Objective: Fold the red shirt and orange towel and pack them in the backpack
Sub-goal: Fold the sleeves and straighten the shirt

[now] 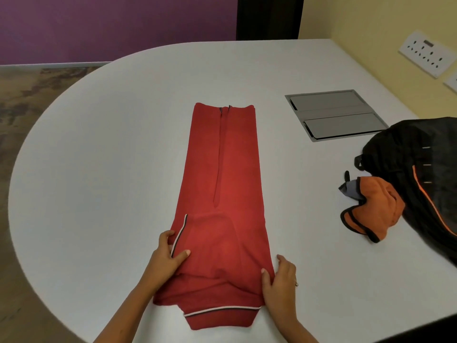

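Red shirt [222,194]: lies flat in the middle of the frame as a long narrow strip, both sides folded inward, running from the centre down to the lower edge; its collar with white and dark striped trim sits at the near end.
Left hand [170,253]: at the lower left edge of the shirt, fingers and thumb pinching the fabric beside a striped sleeve cuff.
Right hand [280,278]: at the lower right edge of the shirt, thumb on top of the cloth and fingers curled at its side, gripping that edge; a ring shows on one finger.
Orange towel [373,209]: crumpled at the right of the frame, dark binding along its hem, touching the front of the backpack.
Backpack [420,169]: black with an orange stripe, lying at the right edge, well apart from the shirt.
Table [99,144]: white, rounded on the left, carrying everything.
Cable hatch [336,115]: grey metal panel set into the tabletop, upper right, just beyond the backpack.
Wall sockets [427,54]: white plate on the yellow wall, top right corner.
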A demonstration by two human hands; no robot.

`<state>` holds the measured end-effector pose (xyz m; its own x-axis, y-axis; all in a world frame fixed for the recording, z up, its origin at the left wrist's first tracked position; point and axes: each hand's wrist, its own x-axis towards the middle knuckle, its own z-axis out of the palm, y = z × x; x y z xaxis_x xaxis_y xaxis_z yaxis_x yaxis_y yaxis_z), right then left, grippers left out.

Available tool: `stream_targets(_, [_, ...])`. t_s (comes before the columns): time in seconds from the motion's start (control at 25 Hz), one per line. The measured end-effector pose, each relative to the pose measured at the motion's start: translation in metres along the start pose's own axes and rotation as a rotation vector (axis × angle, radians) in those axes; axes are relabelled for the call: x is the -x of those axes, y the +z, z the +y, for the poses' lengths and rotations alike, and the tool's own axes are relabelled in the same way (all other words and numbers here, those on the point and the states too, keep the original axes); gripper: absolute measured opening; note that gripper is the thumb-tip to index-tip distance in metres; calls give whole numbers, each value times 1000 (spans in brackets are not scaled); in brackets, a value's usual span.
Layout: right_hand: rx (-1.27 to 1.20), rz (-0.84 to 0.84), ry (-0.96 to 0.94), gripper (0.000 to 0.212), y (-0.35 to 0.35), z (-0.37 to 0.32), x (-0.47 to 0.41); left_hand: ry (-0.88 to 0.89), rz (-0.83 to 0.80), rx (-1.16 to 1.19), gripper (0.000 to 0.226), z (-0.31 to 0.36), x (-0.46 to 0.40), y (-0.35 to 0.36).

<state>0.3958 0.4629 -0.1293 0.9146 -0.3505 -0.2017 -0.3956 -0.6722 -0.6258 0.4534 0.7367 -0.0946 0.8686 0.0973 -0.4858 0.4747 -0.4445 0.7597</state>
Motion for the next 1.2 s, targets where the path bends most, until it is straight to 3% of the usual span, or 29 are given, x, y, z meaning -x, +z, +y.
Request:
stream_targets(0.12, [-135, -154, 180, 44, -20, -5, 1, 54, -10, 156, 57, -3, 6, -3])
stream_targets(0.24, [-174, -178, 184, 33, -33, 0, 8, 141, 17, 231, 46, 3, 7, -10])
stream_targets(0.44, [166, -334, 185, 18, -38, 8, 16, 181, 9, -207, 30, -5, -7, -6])
stream_targets(0.56, [447, -240, 4, 18, -36, -6, 14, 226, 49, -389, 35, -4, -16, 2])
stream_targets(0.64, [399, -165, -249, 38, -27, -12, 8, 229, 75, -362, 44, 2, -21, 1])
stream_targets(0.72, [207, -295, -459, 57, -20, -23, 3, 237, 83, -345, 53, 12, -22, 2])
stream_targets(0.8, [71, -461, -533, 66, -12, -39, 0, 297, 98, -431, 56, 23, -18, 6])
stream_targets(0.92, [-66, -580, -389, 62, 4, -54, -4, 567, 164, -600, 57, 33, -1, 18])
stream_targets(1.0, [-284, -578, -140, 45, 8, -63, -10, 740, -22, -556, 56, 38, 14, 29])
stream_targets(1.08, [-635, -549, 114, 33, 6, -66, -21, 679, -320, -430, 56, 41, 28, 40])
stream_targets(1.12, [-747, -541, 195, 37, 5, -63, -26, 637, -361, -395, 53, 38, 31, 44])
stream_targets(1.2, [-692, -513, 246, 34, -1, -59, -29, 599, -156, -346, 43, 23, 23, 46])
